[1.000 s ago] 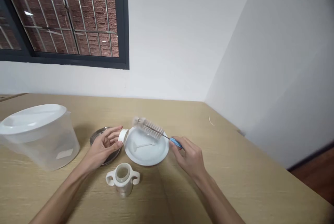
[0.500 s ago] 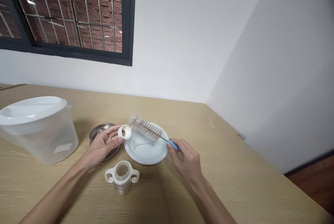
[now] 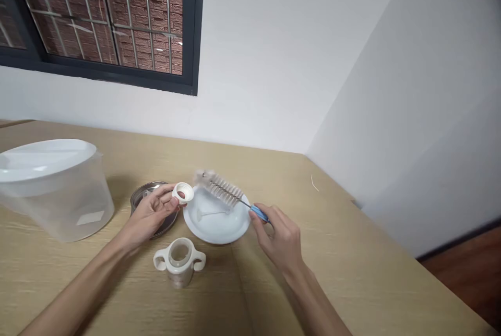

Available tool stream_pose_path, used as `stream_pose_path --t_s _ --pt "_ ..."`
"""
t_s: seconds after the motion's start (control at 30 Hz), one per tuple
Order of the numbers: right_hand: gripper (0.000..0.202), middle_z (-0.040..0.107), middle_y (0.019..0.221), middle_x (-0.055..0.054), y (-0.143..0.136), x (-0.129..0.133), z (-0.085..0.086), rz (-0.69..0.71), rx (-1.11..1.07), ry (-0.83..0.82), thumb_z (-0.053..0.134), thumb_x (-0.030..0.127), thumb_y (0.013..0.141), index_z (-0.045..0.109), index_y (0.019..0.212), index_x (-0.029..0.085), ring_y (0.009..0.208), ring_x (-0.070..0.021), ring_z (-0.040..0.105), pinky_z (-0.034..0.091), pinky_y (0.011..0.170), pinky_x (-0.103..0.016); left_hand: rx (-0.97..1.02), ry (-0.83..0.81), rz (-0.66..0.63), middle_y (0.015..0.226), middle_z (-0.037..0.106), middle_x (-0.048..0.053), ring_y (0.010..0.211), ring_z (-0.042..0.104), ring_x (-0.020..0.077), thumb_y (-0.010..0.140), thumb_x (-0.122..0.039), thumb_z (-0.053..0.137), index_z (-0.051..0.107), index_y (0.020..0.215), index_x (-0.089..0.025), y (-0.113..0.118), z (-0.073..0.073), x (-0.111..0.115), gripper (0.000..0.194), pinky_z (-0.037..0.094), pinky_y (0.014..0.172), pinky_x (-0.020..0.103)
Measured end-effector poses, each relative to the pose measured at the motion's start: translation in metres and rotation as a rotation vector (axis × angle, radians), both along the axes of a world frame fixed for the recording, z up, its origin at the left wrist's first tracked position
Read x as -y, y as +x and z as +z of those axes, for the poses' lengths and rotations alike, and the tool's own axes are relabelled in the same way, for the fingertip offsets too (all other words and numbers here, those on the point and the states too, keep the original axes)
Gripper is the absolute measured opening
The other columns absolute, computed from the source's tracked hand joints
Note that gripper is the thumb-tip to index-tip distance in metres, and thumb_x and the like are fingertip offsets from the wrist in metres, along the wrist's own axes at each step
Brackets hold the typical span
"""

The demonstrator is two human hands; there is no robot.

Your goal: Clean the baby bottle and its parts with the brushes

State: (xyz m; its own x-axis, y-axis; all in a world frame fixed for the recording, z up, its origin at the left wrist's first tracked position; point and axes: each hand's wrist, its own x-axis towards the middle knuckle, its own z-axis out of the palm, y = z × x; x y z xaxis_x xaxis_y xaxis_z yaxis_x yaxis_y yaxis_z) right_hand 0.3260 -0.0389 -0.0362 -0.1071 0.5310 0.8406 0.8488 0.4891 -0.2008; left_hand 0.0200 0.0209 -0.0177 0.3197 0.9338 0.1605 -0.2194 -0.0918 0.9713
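Note:
Between the fingers of my left hand (image 3: 151, 216) is a white screw ring (image 3: 183, 191), its round hole facing up and toward me. My right hand (image 3: 279, 234) grips the blue handle of a bottle brush (image 3: 226, 190). The brush's pale bristles point left, above a white bowl (image 3: 219, 231) and apart from the ring. Inside the bowl lies a small clear stick-like piece (image 3: 211, 214). Nearer to me, a baby bottle (image 3: 180, 263) with two white side handles stands upright, its mouth uncovered.
A round metal tin (image 3: 164, 229) sits partly hidden behind my left hand, with something clear in it. At the left stands a large translucent lidded tub (image 3: 74, 200). A thin pale strip (image 3: 314, 183) lies on the wooden table (image 3: 352, 263). Walls and a barred window border it.
The ring in my left hand has tilted, so its opening faces more upward. The brush stays in my right hand over the bowl. My view has shifted slightly.

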Motion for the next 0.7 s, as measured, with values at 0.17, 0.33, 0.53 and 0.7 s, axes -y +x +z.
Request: stream_pose_path --t_s 0.17,0.33,0.53,0.7 --pt "0.013 0.066 0.082 -0.004 -0.0019 0.0012 0.0016 0.063 -0.076 -0.016 0.061 0.018 0.093 0.063 0.106 0.017 0.071 -0.0138 0.061 0.048 0.065 -0.025 -0.025 0.009 0.034 0.117 0.071 0.012 0.109 0.066 0.0237 0.082 -0.039 0.077 0.055 0.121 -0.02 -0.0004 -0.0012 -0.0028 0.048 0.047 0.098 0.035" --pt "0.017 0.066 0.081 -0.004 -0.0076 0.0003 -0.0039 0.108 0.012 -0.079 0.06 0.02 0.093 0.063 0.11 0.017 0.069 -0.0139 0.061 0.047 0.065 -0.026 -0.045 0.066 0.051 0.119 0.071 0.014 0.114 0.064 0.0256 0.081 -0.037 0.078 0.057 0.118 -0.018 -0.0005 -0.0031 -0.0028 0.047 0.045 0.102 0.038" --pt "0.014 0.067 0.083 -0.004 0.0005 -0.0019 -0.0009 0.005 -0.019 -0.047 0.06 0.022 0.094 0.065 0.106 0.018 0.071 -0.0142 0.062 0.048 0.067 -0.026 -0.068 0.106 0.113 0.114 0.073 0.014 0.11 0.066 0.0276 0.075 -0.04 0.082 0.059 0.113 -0.018 -0.0032 -0.0033 -0.0048 0.049 0.049 0.098 0.041" --pt "0.015 0.067 0.082 -0.005 -0.0027 0.0025 0.0028 0.079 -0.04 -0.039 0.059 0.02 0.094 0.064 0.108 0.018 0.069 -0.0147 0.062 0.048 0.064 -0.027 -0.083 0.127 0.116 0.112 0.074 0.015 0.108 0.068 0.0292 0.074 -0.044 0.082 0.064 0.11 -0.017 -0.0009 0.0001 -0.0033 0.049 0.051 0.096 0.041"
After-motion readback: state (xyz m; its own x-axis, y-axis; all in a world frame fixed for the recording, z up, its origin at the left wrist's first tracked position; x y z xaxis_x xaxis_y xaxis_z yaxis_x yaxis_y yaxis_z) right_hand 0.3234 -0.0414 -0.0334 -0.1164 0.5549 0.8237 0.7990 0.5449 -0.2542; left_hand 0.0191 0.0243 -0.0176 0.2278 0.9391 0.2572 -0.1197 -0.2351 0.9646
